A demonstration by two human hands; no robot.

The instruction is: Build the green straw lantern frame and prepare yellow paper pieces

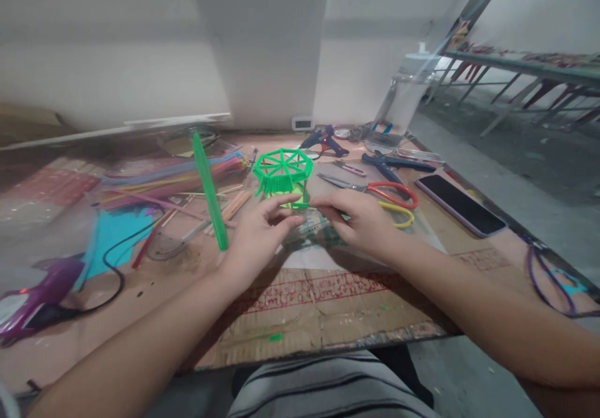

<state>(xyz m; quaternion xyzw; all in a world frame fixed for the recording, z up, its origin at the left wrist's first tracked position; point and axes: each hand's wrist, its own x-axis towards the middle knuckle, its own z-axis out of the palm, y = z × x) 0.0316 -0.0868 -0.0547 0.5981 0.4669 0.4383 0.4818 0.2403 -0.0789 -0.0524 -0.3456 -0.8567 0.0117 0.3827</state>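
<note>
My left hand (260,227) and my right hand (359,221) meet at the middle of a cardboard sheet (328,305). Both pinch a short green straw piece (300,205) between thumb and fingers, one at each end. Just behind them stands a small green straw structure (284,171) with a spoked, wheel-like top on thin stick legs. A long green straw bundle (210,190) stands tilted to the left of my left hand. Blur hides what lies under my fingers.
Coloured straws (173,177) and sticks lie at the left, a purple glue gun (32,299) with its black cord at the near left. Red-handled scissors (375,188), pliers (398,165), a blue glue gun (325,143) and a phone (462,204) lie at the right.
</note>
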